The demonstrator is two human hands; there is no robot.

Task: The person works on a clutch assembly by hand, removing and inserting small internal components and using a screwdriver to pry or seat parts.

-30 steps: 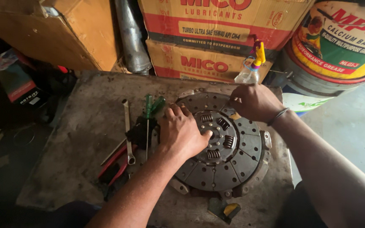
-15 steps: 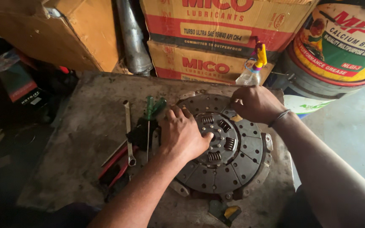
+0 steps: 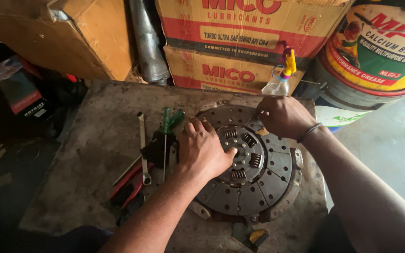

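**Both hands bore down on a clutch disc at the slab's right side**

The clutch disc (image 3: 251,171) lay flat on a worn grey slab (image 3: 85,164), seated on a larger metal plate whose lugs showed past its rim below the left wrist. That flat seat probably explained the grip: the disc needed steadying rather than lifting.

The left hand (image 3: 205,150) was spread palm-down over the disc's left half, fingers fanned and slightly curled, a fingertip at the splined hub (image 3: 236,152) in the centre. It closed on nothing; it pressed. The right hand (image 3: 281,115) rested on the disc's far edge, fingers bunched tightly and curled under. Whether it pinched something small there could not be told, since the knuckles hid the fingertips.

Tools sat just left of the left hand, seemingly kept within easy reach: a slim spanner (image 3: 142,147), two green-handled screwdrivers (image 3: 166,122), and red-handled pliers (image 3: 132,180) nearer the forearm. A clear spray bottle with a yellow nozzle (image 3: 280,77) stood just beyond the right hand, against stacked cardboard cartons (image 3: 230,42). A large grease drum (image 3: 376,51) stood farther right of that hand.
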